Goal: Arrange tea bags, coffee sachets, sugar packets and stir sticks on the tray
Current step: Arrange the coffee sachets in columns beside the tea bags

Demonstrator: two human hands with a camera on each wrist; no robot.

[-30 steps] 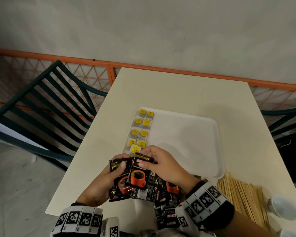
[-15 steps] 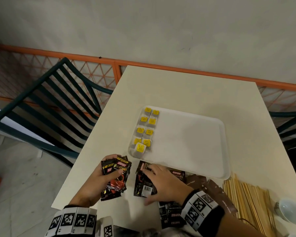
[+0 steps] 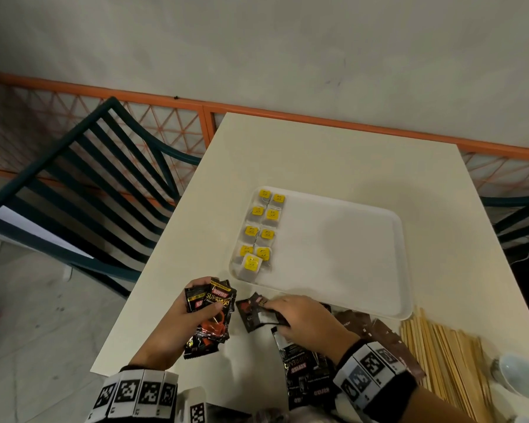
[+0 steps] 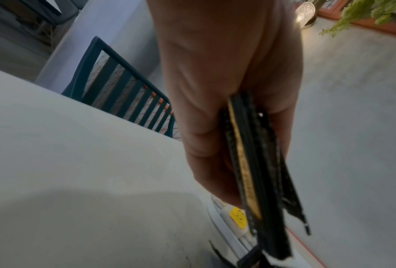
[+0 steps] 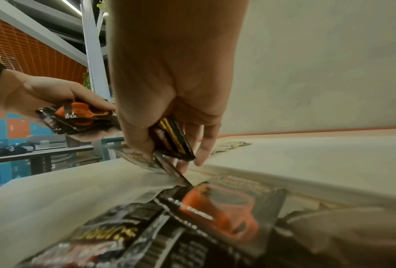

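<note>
My left hand (image 3: 177,325) is gripping a fanned stack of Kopiko coffee sachets (image 3: 209,315), kept together for laying out in one go. My right hand (image 3: 303,320) is pinching another sachet (image 3: 257,311) off the table (image 3: 333,154), near the white tray (image 3: 403,270). Tea bags (image 3: 261,232) are filling the tray's left edge. Stir sticks (image 3: 443,358) are lying to the right. I cannot pick out any sugar packets.

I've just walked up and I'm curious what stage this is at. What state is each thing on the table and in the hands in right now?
Tray: mostly bare, tea bags along its left side.
Tea bags: lying on the tray in two columns.
Left hand: gripping a stack of coffee sachets.
Right hand: fingers pinching sachets off the table.
Loose sachets: scattered on the table.
Stir sticks: piled beside the tray.
</note>
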